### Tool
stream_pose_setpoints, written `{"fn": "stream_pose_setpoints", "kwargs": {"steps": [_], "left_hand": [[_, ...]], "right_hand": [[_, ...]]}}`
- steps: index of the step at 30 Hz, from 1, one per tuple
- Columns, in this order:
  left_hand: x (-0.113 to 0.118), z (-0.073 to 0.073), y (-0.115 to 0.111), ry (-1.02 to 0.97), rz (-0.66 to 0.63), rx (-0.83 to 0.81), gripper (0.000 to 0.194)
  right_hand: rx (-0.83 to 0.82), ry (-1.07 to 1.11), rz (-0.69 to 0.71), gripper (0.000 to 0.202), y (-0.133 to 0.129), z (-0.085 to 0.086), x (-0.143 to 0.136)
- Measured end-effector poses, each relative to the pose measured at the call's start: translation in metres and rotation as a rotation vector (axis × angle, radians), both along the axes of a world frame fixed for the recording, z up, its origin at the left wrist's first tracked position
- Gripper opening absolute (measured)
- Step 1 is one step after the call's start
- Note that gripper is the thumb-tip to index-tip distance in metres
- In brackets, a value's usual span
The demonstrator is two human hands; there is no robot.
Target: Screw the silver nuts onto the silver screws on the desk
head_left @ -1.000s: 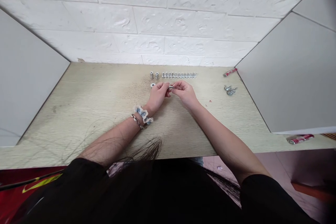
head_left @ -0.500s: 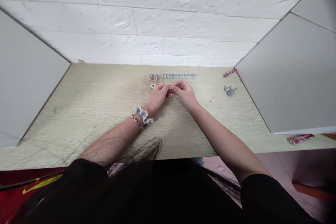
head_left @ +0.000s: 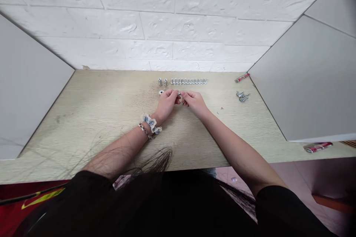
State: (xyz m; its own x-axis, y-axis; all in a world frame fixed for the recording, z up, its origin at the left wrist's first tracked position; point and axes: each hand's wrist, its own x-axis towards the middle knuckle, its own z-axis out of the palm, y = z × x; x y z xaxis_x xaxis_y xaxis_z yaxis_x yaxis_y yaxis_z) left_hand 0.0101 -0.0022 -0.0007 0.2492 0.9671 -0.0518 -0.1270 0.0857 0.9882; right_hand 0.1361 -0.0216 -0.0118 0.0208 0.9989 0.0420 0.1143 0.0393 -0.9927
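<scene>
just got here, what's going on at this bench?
A person is working with both bare hands over the tabletop. The left hand holds a small metal part; the right hand is right up against it, though whether it grips is hard to tell. Just beyond the hands are a row of metal bolts and two small metal pieces. A metal ring lies by the left hand, and a loose hardware cluster sits off to the right.

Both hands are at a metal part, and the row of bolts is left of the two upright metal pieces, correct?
No, in the head view the row of bolts is right of the two upright metal pieces. The left hand and right hand are at the metal part.
</scene>
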Motion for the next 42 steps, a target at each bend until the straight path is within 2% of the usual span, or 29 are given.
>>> {"fn": "stream_pose_setpoints", "kwargs": {"steps": [12,18,23,32,39,42], "left_hand": [[-0.001,-0.003,-0.001,0.119,-0.032,0.069,0.028],[0.000,-0.001,-0.001,0.020,-0.010,-0.009,0.023],[0.000,0.002,-0.002,-0.091,-0.026,-0.058,0.021],[-0.003,0.010,-0.002,-0.283,-0.054,-0.275,0.019],[-0.007,0.009,0.003,-0.362,-0.189,-0.459,0.020],[-0.007,0.009,0.003,-0.351,-0.165,-0.445,0.017]], "right_hand": [[0.023,0.026,0.015,0.053,-0.001,0.000,-0.001],[0.020,0.066,-0.012,0.047,-0.001,0.001,-0.002],[0.117,0.120,-0.083,0.038,-0.003,0.005,-0.007],[0.287,-0.034,-0.124,0.011,-0.011,0.012,-0.012],[0.369,-0.156,-0.097,0.014,-0.014,0.015,-0.013],[0.414,-0.203,-0.080,0.015,-0.015,0.014,-0.013]]}}
